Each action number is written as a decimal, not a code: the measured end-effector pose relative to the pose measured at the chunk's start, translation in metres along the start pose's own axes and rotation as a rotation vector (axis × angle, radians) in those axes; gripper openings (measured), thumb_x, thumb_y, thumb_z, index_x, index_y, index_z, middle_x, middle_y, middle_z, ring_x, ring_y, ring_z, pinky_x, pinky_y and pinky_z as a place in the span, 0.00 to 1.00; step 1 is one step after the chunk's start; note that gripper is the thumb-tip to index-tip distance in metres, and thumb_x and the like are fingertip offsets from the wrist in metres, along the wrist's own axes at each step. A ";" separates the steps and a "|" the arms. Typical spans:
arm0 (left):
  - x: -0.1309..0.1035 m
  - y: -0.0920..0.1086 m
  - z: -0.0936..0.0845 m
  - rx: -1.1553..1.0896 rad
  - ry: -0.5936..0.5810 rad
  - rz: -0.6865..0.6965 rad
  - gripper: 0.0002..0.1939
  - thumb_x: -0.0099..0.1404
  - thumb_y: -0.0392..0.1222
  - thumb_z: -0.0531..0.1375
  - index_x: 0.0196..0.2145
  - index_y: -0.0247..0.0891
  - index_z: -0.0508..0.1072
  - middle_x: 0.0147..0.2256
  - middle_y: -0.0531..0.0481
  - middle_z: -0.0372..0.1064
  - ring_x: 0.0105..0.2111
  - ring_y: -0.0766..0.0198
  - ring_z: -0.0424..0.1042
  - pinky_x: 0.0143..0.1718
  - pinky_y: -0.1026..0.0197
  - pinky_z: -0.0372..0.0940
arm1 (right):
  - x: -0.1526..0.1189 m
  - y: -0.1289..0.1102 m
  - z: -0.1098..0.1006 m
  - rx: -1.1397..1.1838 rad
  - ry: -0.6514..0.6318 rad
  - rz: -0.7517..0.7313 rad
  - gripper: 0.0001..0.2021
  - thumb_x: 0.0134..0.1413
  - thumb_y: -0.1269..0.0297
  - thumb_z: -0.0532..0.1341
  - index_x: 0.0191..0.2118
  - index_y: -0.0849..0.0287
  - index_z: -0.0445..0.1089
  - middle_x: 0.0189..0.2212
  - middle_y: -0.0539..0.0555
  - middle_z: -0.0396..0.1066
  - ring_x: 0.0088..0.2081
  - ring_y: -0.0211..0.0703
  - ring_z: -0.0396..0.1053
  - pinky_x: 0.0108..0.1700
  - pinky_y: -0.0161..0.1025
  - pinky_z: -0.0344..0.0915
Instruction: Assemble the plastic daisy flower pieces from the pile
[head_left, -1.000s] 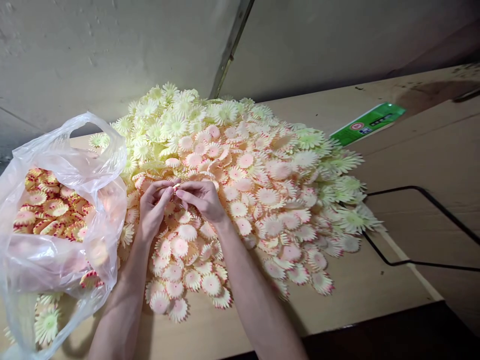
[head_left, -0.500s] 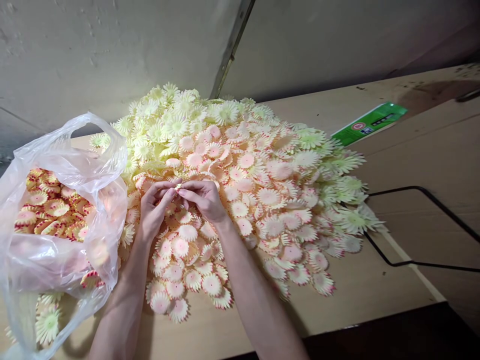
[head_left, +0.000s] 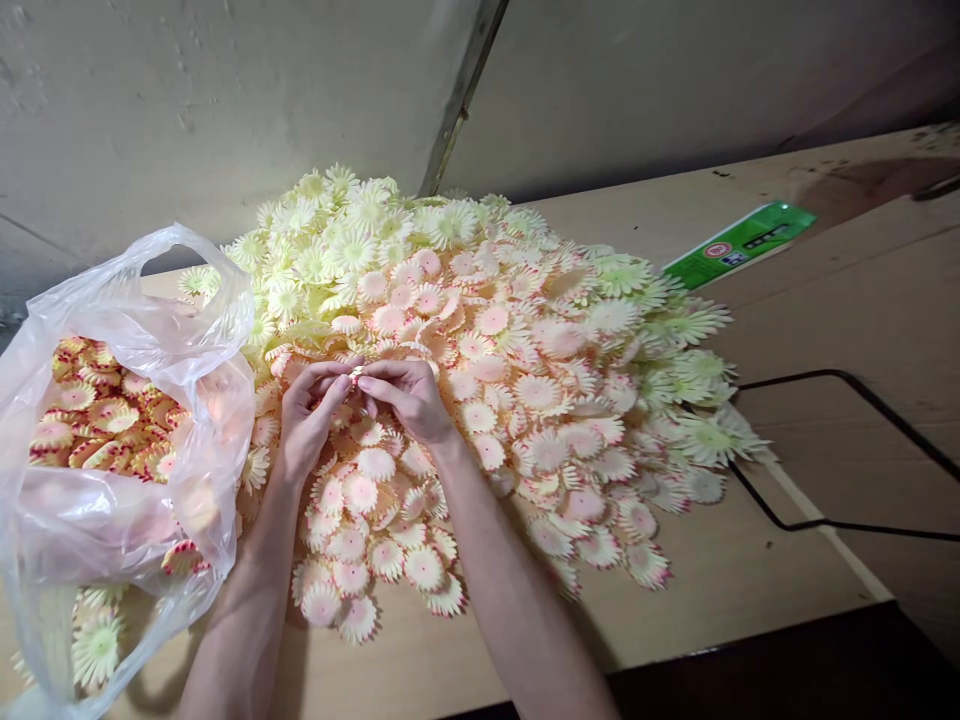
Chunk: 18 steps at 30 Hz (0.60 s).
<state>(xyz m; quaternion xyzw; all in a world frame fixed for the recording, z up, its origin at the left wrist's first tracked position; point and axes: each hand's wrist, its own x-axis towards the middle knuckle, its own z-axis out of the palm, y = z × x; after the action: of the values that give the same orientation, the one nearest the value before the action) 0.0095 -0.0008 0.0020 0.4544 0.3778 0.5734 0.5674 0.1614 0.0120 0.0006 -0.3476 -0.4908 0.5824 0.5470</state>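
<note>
My left hand [head_left: 315, 405] and my right hand [head_left: 405, 398] meet over a large heap of artificial flower heads [head_left: 536, 392]. Fingertips of both hands pinch a small flower piece [head_left: 357, 374] between them, pale with a reddish edge; most of it is hidden by the fingers. Round the hands the flower heads are cream-pink with red-tipped petals. Pale green-yellow ones [head_left: 352, 245] lie at the back and right of the heap.
At left stands a translucent plastic bag [head_left: 75, 510] holding yellow, red-edged flower heads [head_left: 112, 415]. A green packet [head_left: 739, 245] lies behind the heap at right. A bent black metal frame [head_left: 892, 415] extends from the table [head_left: 720, 590] at right. A grey wall [head_left: 225, 110] rises behind.
</note>
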 end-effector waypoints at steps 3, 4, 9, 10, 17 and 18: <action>0.000 0.001 0.000 -0.003 0.001 -0.005 0.14 0.60 0.51 0.72 0.39 0.41 0.79 0.43 0.46 0.82 0.44 0.57 0.82 0.53 0.55 0.73 | 0.000 0.000 0.000 0.013 -0.004 -0.002 0.09 0.50 0.59 0.70 0.32 0.59 0.81 0.16 0.47 0.71 0.18 0.34 0.65 0.23 0.34 0.61; 0.000 0.001 0.000 -0.004 0.000 -0.006 0.14 0.60 0.51 0.72 0.39 0.41 0.79 0.43 0.46 0.82 0.44 0.57 0.82 0.52 0.55 0.73 | 0.000 0.000 0.000 0.017 -0.005 -0.001 0.09 0.50 0.59 0.70 0.32 0.59 0.81 0.16 0.47 0.71 0.18 0.34 0.65 0.23 0.34 0.62; 0.000 0.001 0.000 0.016 0.002 -0.002 0.14 0.60 0.51 0.71 0.39 0.42 0.79 0.43 0.46 0.82 0.44 0.57 0.82 0.52 0.55 0.74 | -0.001 -0.001 0.001 0.006 0.005 0.009 0.09 0.49 0.58 0.71 0.31 0.59 0.81 0.17 0.47 0.71 0.18 0.34 0.65 0.23 0.34 0.61; 0.000 0.001 0.000 0.021 0.004 -0.003 0.14 0.60 0.51 0.71 0.39 0.42 0.79 0.43 0.46 0.82 0.45 0.56 0.82 0.52 0.55 0.74 | -0.001 -0.002 0.001 -0.001 0.005 0.011 0.10 0.50 0.58 0.71 0.31 0.59 0.81 0.16 0.47 0.71 0.18 0.34 0.65 0.23 0.34 0.62; 0.000 0.001 0.000 0.031 0.004 -0.008 0.15 0.60 0.53 0.71 0.39 0.41 0.78 0.44 0.45 0.82 0.45 0.56 0.82 0.52 0.55 0.74 | -0.001 -0.002 0.001 -0.008 -0.003 0.002 0.09 0.51 0.58 0.70 0.32 0.60 0.81 0.16 0.47 0.71 0.18 0.34 0.65 0.23 0.34 0.62; 0.000 0.002 0.000 0.032 0.003 -0.008 0.15 0.60 0.53 0.71 0.39 0.41 0.78 0.44 0.45 0.82 0.45 0.56 0.82 0.51 0.56 0.74 | -0.001 -0.002 0.001 -0.010 -0.006 -0.002 0.09 0.51 0.58 0.70 0.32 0.60 0.81 0.16 0.47 0.71 0.18 0.34 0.65 0.24 0.34 0.62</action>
<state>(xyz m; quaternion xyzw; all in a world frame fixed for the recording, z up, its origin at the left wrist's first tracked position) 0.0092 -0.0007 0.0037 0.4611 0.3898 0.5657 0.5617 0.1613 0.0111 0.0025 -0.3480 -0.4957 0.5803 0.5444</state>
